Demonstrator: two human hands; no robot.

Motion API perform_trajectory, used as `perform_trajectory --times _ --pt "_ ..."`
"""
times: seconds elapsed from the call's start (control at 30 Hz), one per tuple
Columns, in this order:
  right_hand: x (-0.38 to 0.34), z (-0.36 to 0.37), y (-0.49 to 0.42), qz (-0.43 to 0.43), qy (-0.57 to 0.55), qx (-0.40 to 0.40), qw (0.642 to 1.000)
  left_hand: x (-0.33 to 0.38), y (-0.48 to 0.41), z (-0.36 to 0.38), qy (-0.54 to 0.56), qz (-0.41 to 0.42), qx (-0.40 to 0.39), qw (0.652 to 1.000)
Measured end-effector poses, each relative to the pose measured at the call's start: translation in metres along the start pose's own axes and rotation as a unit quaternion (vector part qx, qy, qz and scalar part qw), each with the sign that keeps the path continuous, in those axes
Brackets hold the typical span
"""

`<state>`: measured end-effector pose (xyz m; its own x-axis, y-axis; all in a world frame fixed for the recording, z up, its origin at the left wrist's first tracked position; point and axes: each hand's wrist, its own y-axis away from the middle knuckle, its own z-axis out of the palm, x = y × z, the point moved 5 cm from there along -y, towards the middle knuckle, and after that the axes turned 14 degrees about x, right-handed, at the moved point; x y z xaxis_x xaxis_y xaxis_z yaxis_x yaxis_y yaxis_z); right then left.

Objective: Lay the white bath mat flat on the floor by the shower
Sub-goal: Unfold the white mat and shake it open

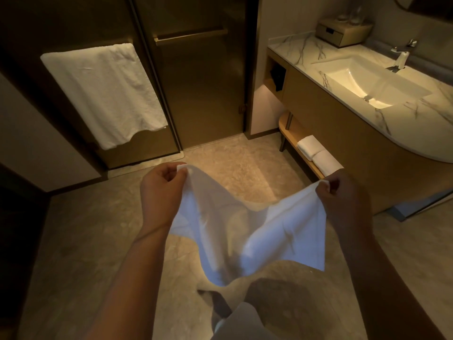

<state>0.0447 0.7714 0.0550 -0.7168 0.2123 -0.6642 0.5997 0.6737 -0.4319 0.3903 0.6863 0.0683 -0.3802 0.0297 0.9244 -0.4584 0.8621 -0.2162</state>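
Observation:
The white bath mat hangs in the air between my hands, sagging in the middle, above the beige stone floor. My left hand pinches its upper left corner. My right hand pinches the upper right corner. The mat's lower edge droops toward my legs and touches nothing on the floor. The dark glass shower doors stand straight ahead, shut, a short way beyond the mat.
A white towel hangs on the left door's bar. At the right is a marble vanity with a sink and a low shelf holding folded white towels. A tissue box sits on the counter.

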Motion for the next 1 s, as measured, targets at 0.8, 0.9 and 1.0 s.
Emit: perform_trajectory --times 0.8,0.9,1.0 --pt "0.042 0.002 -0.006 -0.019 0.019 0.056 0.998 -0.037 0.003 -0.012 -0.019 -0.052 0.064 0.996" --pt "0.051 0.008 -0.005 -0.011 0.032 0.002 0.999 -0.034 0.008 -0.003 -0.038 -0.042 0.029 0.998" --pt "0.054 0.012 0.001 -0.003 0.019 0.001 1.0 -0.033 0.018 0.004 -0.046 -0.04 0.024 0.998"
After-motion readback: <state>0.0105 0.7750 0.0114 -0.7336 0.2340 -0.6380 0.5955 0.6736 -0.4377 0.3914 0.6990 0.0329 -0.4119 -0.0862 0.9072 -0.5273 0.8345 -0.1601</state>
